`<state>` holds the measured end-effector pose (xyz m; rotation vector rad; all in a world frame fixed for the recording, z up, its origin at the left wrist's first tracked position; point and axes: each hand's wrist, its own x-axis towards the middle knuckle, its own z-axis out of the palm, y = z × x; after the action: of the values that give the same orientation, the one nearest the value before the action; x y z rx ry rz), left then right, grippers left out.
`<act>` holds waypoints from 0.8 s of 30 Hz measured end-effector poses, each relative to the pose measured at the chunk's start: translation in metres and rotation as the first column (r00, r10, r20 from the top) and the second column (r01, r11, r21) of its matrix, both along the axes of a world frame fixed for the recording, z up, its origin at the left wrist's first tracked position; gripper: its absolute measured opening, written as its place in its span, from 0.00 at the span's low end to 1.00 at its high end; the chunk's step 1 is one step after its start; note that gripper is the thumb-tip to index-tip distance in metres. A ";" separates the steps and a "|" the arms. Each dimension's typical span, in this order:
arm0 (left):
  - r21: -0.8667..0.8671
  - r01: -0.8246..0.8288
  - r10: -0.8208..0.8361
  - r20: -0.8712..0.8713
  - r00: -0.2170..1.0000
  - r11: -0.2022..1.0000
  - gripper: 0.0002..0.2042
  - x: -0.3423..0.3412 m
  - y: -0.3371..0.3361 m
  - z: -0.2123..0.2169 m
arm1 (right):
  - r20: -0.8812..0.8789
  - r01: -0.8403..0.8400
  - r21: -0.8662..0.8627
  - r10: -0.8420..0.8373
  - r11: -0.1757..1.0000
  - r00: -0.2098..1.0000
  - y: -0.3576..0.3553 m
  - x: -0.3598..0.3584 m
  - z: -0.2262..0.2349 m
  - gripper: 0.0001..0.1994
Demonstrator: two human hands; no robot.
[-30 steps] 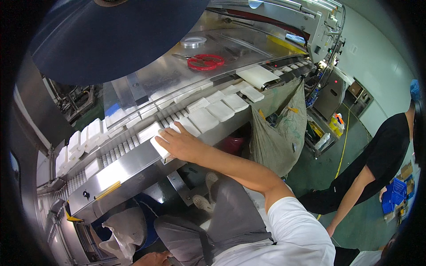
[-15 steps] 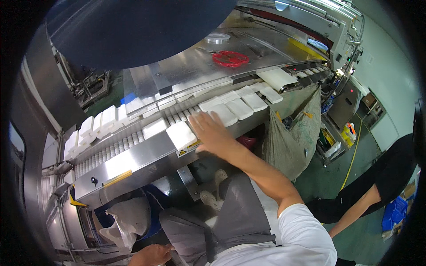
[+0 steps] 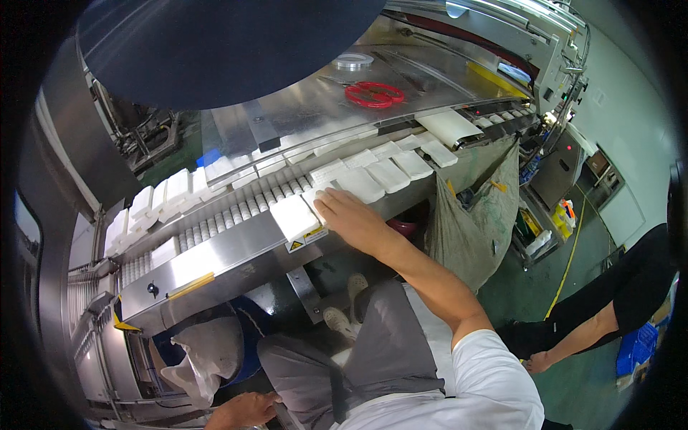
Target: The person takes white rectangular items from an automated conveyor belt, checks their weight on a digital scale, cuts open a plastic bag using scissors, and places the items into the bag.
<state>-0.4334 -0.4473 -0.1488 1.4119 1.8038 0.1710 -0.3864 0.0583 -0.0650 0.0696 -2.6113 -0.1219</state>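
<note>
My right hand [image 3: 349,221] is at the near edge of the roller conveyor [image 3: 233,213], its bent fingers closed over a flat white packet [image 3: 312,200]. Left of those fingers, another white packet [image 3: 292,218] lies on the metal ledge. Several more white packets [image 3: 388,175] form a row along the ledge to the right. A single white packet [image 3: 165,251] sits on the rollers farther left. Low in the view, my left hand [image 3: 246,411] is curled beside my leg, closed at a greyish edge that I cannot make out.
White packets [image 3: 178,187] line the conveyor's far side. Red-handled scissors [image 3: 374,94] and a metal ring [image 3: 352,61] rest on the steel top. A cloth sack [image 3: 469,222] hangs at the right, with a blue bin [image 3: 247,344] below. A person's arm [image 3: 577,340] shows at right.
My right hand has gone from spread to bent fingers and now grips the packet beside it. The lone packet on the rollers has travelled left. The other person's hand has come into sight.
</note>
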 end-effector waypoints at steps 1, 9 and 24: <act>0.025 0.012 -0.012 -0.005 1.000 1.000 0.27 0.000 -0.003 -0.004 | 0.001 -0.010 -0.013 0.010 1.000 1.000 0.002 -0.001 -0.002 0.23; 0.026 -0.008 0.007 0.052 0.999 1.000 0.26 0.000 0.002 0.003 | 0.025 0.108 -0.047 -0.107 0.993 0.994 0.022 0.031 0.014 0.33; 0.067 0.021 -0.024 0.044 0.999 0.997 0.26 -0.001 0.006 0.002 | -0.047 0.187 0.026 -0.186 0.982 0.981 0.058 0.054 0.001 0.22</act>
<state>-0.4341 -0.4415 -0.1467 1.4636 1.7588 0.2515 -0.3321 0.1166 -0.0641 -0.1661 -2.5672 -0.2264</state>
